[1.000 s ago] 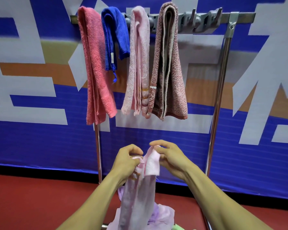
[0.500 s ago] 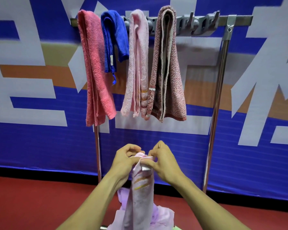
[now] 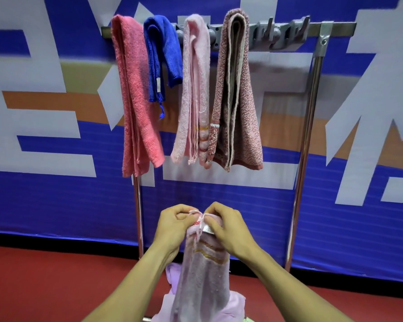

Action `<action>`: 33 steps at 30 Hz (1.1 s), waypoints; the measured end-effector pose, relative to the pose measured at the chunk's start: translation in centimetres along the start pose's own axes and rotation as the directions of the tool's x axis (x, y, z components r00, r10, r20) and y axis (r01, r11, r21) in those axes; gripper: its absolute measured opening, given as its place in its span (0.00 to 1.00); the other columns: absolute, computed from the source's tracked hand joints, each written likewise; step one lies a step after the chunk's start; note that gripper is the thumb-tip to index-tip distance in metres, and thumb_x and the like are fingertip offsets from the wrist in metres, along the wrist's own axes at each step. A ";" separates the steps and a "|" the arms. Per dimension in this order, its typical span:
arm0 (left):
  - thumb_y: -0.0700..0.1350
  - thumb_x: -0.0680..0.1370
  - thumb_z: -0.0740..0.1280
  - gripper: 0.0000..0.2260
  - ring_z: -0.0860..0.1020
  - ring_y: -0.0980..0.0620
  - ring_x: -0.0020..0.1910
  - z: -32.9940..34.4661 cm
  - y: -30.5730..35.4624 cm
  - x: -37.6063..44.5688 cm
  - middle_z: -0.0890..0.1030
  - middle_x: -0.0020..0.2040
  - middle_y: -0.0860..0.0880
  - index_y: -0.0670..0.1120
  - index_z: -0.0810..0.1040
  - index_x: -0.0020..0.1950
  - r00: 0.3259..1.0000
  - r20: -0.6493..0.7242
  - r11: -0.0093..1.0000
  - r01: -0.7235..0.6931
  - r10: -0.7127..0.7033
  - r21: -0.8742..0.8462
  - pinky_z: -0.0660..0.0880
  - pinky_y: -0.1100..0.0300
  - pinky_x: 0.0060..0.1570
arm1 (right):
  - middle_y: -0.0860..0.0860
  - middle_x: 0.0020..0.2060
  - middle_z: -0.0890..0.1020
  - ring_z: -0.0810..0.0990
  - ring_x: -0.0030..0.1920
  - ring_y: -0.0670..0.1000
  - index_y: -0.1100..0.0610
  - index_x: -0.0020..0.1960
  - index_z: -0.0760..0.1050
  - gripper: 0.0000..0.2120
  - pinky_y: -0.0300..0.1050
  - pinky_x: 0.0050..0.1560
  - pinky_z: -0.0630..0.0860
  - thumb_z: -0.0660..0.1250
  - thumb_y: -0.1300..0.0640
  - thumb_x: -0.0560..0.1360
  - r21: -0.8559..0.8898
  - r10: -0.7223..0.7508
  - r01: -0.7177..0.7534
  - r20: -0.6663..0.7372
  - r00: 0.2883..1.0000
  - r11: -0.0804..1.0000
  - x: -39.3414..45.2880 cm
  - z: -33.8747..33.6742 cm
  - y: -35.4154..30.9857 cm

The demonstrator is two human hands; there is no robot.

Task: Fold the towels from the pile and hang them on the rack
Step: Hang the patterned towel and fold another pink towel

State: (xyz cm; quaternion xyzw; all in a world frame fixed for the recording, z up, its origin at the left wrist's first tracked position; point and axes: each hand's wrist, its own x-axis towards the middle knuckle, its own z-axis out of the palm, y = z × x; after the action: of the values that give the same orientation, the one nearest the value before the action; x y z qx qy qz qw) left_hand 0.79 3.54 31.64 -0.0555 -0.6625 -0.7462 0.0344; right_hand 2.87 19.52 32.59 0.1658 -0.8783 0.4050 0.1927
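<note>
rack (image 3: 316,94): metal bar on two posts against a blue banner; grey hooks at right of bar look free, judged the next hanging spot
hung towels: four draped over the bar, side by side – coral (image 3: 135,98), blue (image 3: 165,49), pale pink (image 3: 194,94), mottled red (image 3: 240,101); all fold limp over the bar
pile (image 3: 233,305): pale lilac cloth low in view, under and behind the held towel; edge of something green beside it, too little shown to tell
towel (image 3: 203,282): pale pink, orange stripes near top, hangs straight down from both hands, below the rack; bottom end reaches the pile
handling: judged light, soft, floppy; no stiffness, sags wherever unsupported; terry nap gives grip, slip unlikely; not fragile
left hand (image 3: 172,225): closed, pinching top edge of towel at its left corner
right hand (image 3: 228,225): closed, pinching top edge just beside the left, thumb by a white label (image 3: 207,228)
where to hold: top hem corners, one per hand; judged best to spread hands apart to square the fold, else edges bunch
risk: loose threads at the hem may snag
</note>
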 end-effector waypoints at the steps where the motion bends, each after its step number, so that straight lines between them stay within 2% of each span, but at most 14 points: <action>1: 0.33 0.75 0.72 0.02 0.83 0.46 0.38 0.0 -0.1 0.0 0.86 0.40 0.38 0.38 0.83 0.44 1.000 -0.008 1.000 -0.007 0.007 0.010 0.79 0.56 0.39 | 0.46 0.37 0.82 0.79 0.40 0.46 0.52 0.43 0.77 0.04 0.41 0.42 0.75 0.66 0.55 0.76 0.009 0.007 -0.007 0.006 1.000 1.000 0.0 0.1 -0.2; 3: 0.35 0.75 0.72 0.02 0.83 0.44 0.38 0.0 -0.2 0.0 0.85 0.40 0.37 0.39 0.83 0.43 0.999 -0.022 0.999 -0.022 0.023 0.035 0.79 0.53 0.41 | 0.46 0.34 0.81 0.77 0.37 0.46 0.52 0.40 0.77 0.07 0.38 0.38 0.73 0.70 0.50 0.74 0.021 0.022 -0.023 0.018 1.000 1.000 -0.2 0.3 -0.5; 6: 0.38 0.76 0.73 0.04 0.83 0.44 0.40 0.2 -0.2 -0.1 0.86 0.40 0.39 0.41 0.84 0.41 0.999 -0.011 0.997 -0.049 0.049 0.053 0.79 0.51 0.43 | 0.44 0.25 0.73 0.70 0.31 0.45 0.54 0.38 0.79 0.10 0.35 0.32 0.66 0.74 0.49 0.71 0.020 0.012 -0.012 0.015 1.000 1.000 -0.1 0.4 -0.7; 8: 0.41 0.77 0.73 0.06 0.84 0.45 0.42 0.3 -0.2 -0.1 0.86 0.41 0.41 0.44 0.85 0.40 0.999 0.002 0.996 -0.049 0.049 0.073 0.80 0.49 0.45 | 0.42 0.24 0.72 0.68 0.30 0.44 0.52 0.37 0.79 0.09 0.35 0.31 0.64 0.73 0.49 0.72 -0.025 0.014 -0.014 0.004 1.000 1.000 -0.1 0.4 -0.9; 11: 0.41 0.78 0.72 0.05 0.84 0.43 0.43 0.2 0.0 -0.2 0.85 0.43 0.36 0.42 0.84 0.43 1.000 0.010 0.999 -0.013 0.013 0.046 0.81 0.45 0.50 | 0.40 0.24 0.72 0.69 0.30 0.44 0.49 0.37 0.76 0.08 0.36 0.31 0.64 0.71 0.50 0.74 -0.029 0.029 -0.030 -0.041 0.999 0.999 0.0 0.5 -1.0; 15: 0.38 0.78 0.71 0.04 0.85 0.45 0.44 0.0 0.6 -0.5 0.85 0.42 0.37 0.37 0.82 0.48 0.999 0.048 1.000 0.012 -0.013 0.019 0.82 0.54 0.44 | 0.45 0.23 0.71 0.68 0.28 0.44 0.51 0.37 0.75 0.09 0.36 0.30 0.65 0.70 0.52 0.75 0.082 0.073 -0.064 -0.115 0.991 0.995 0.2 0.4 -0.7; 19: 0.34 0.77 0.69 0.03 0.84 0.44 0.43 0.2 0.5 -0.7 0.85 0.41 0.37 0.40 0.83 0.47 0.994 0.107 0.996 -0.018 0.008 0.092 0.83 0.52 0.46 | 0.43 0.21 0.70 0.68 0.27 0.42 0.51 0.35 0.77 0.11 0.33 0.30 0.65 0.73 0.51 0.74 0.170 0.126 -0.107 -0.104 0.987 0.980 0.3 0.0 -0.7; 23: 0.38 0.79 0.68 0.05 0.85 0.45 0.48 0.6 0.7 -0.9 0.86 0.46 0.40 0.41 0.84 0.50 0.985 0.174 0.998 -0.030 0.022 0.047 0.81 0.56 0.46 | 0.43 0.22 0.72 0.70 0.28 0.41 0.53 0.37 0.77 0.10 0.33 0.31 0.66 0.71 0.52 0.76 0.166 0.155 -0.135 -0.116 0.981 0.977 0.4 0.1 -0.4; 26: 0.40 0.79 0.70 0.06 0.86 0.46 0.48 0.9 0.9 -1.2 0.86 0.45 0.40 0.39 0.82 0.52 0.980 0.193 0.998 -0.053 0.043 0.047 0.81 0.58 0.47 | 0.46 0.25 0.75 0.72 0.29 0.41 0.52 0.37 0.76 0.11 0.35 0.31 0.68 0.71 0.49 0.75 0.130 0.152 -0.135 -0.135 0.979 0.982 0.5 0.2 -0.3; 29: 0.36 0.76 0.72 0.03 0.85 0.45 0.44 0.3 0.6 -0.9 0.86 0.42 0.38 0.37 0.81 0.49 0.983 0.169 0.990 -0.094 0.076 0.101 0.80 0.57 0.48 | 0.47 0.26 0.77 0.71 0.28 0.41 0.53 0.37 0.77 0.15 0.34 0.31 0.67 0.72 0.44 0.73 0.114 0.149 -0.142 -0.056 0.987 0.983 0.6 -0.1 -0.4; 33: 0.33 0.76 0.71 0.02 0.83 0.47 0.41 -0.8 0.6 -0.2 0.85 0.41 0.37 0.38 0.81 0.47 0.986 0.144 0.981 -0.104 0.080 0.164 0.79 0.55 0.46 | 0.43 0.24 0.72 0.67 0.27 0.41 0.53 0.35 0.78 0.13 0.40 0.33 0.66 0.73 0.46 0.73 0.045 0.189 -0.202 0.207 0.960 0.978 1.0 -1.8 0.5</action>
State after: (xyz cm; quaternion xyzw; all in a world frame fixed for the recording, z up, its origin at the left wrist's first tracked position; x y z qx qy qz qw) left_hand 1.08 2.70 32.06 -0.1342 -0.7217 -0.6785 0.0280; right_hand 2.13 21.13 33.81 0.1246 -0.8915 0.4320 0.0561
